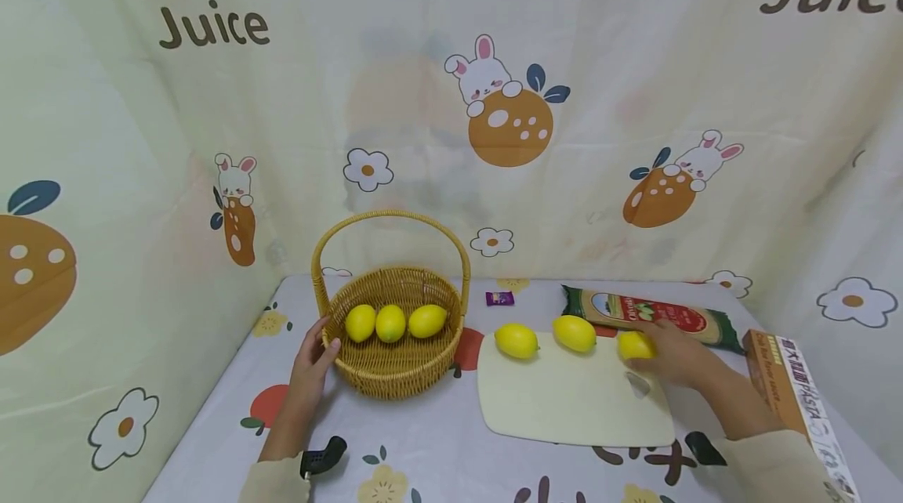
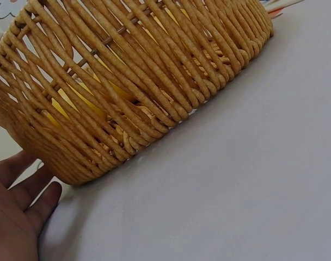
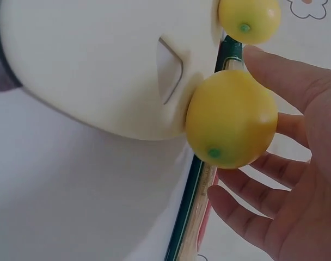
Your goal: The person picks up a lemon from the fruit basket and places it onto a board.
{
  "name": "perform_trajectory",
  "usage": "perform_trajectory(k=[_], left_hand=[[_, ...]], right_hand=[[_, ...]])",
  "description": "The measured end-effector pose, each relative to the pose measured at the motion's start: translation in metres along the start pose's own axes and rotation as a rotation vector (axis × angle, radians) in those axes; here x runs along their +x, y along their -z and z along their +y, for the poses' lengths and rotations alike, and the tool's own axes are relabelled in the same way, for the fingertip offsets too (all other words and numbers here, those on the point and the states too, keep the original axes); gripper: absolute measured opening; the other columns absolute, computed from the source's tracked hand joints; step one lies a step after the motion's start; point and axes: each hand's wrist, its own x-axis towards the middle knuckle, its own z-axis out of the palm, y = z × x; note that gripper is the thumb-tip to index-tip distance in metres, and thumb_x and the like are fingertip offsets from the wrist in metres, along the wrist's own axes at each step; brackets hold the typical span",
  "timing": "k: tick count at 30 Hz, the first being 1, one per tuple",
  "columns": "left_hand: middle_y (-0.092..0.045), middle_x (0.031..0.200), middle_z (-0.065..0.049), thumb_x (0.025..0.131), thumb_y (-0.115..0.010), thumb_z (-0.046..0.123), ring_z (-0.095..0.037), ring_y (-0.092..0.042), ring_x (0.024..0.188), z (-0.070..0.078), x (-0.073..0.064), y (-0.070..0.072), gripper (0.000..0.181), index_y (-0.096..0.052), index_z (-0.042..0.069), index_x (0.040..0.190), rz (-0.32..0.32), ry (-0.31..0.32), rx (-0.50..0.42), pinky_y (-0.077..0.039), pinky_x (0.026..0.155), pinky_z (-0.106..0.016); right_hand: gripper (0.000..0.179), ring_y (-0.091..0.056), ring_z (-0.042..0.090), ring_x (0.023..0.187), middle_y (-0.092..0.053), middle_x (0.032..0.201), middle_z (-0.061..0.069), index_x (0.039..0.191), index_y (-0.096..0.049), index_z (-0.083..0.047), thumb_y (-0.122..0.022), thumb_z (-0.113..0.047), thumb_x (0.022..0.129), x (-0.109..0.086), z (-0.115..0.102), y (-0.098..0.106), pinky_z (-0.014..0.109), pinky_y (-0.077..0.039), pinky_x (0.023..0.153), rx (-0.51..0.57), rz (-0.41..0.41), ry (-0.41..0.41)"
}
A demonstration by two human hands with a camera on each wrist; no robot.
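A wicker basket point(image 1: 395, 378) with a tall handle stands on the table, three lemons point(image 1: 390, 323) in a row inside it. My left hand point(image 1: 313, 358) touches the basket's left side; in the left wrist view, extended fingers point(image 2: 43, 204) lie by its lower wall. Toward the right is a cream cutting board point(image 1: 564, 401) with lemons along its far edge, among them a left lemon point(image 1: 516, 341) and a middle lemon point(image 1: 574, 334). My right hand point(image 1: 673, 354) surrounds the right lemon point(image 3: 231, 119) loosely, thumb apart from it and fingers partly hidden behind.
Behind the board lies a green and red pasta packet point(image 1: 663, 313), close to my right hand. A pasta box point(image 1: 797, 401) stands at the table's right side. A small purple packet point(image 1: 499, 298) lies near the back, and a printed curtain point(image 1: 402, 80) hangs behind.
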Motion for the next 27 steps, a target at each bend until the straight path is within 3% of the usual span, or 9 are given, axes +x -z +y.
perform_trajectory(k=[7,15,23,27], left_hand=[[-0.022,0.159,-0.004,0.099,-0.052,0.044,-0.029,-0.019,0.145,0.002,0.0,0.0,0.058,-0.029,0.034,0.152,-0.003,0.011,-0.01,-0.02,0.114,-0.051],[-0.022,0.159,-0.003,0.099,-0.052,0.044,-0.029,-0.02,0.144,0.001,0.0,0.001,0.059,-0.028,0.034,0.152,-0.001,0.011,0.001,-0.021,0.113,-0.052],[-0.023,0.159,-0.007,0.099,-0.052,0.044,-0.031,-0.021,0.144,-0.001,0.0,0.001,0.058,-0.03,0.033,0.152,0.001,0.012,0.009,-0.021,0.113,-0.053],[-0.024,0.158,-0.008,0.099,-0.052,0.044,-0.032,-0.022,0.144,0.001,0.001,0.0,0.057,-0.03,0.034,0.151,0.001,0.007,0.002,-0.022,0.112,-0.053]], right_hand=[[0.086,-0.041,0.058,0.113,-0.037,0.133,0.041,0.14,-0.047,0.001,-0.076,-0.051,0.078,0.002,-0.005,0.007,0.071,-0.041,0.084,-0.022,0.002,0.011],[0.085,-0.034,0.061,0.12,-0.028,0.14,0.039,0.144,-0.039,0.002,-0.074,-0.044,0.083,0.003,-0.029,0.024,0.071,-0.039,0.086,-0.017,-0.008,-0.016],[0.064,-0.042,0.049,0.124,-0.041,0.141,0.028,0.141,-0.051,-0.007,-0.071,-0.037,0.088,0.0,-0.086,0.026,0.066,-0.038,0.095,-0.028,0.062,0.201],[0.057,-0.051,0.04,0.117,-0.05,0.135,0.02,0.137,-0.056,-0.011,-0.071,-0.036,0.089,0.001,-0.121,0.019,0.059,-0.045,0.093,-0.021,0.078,0.294]])
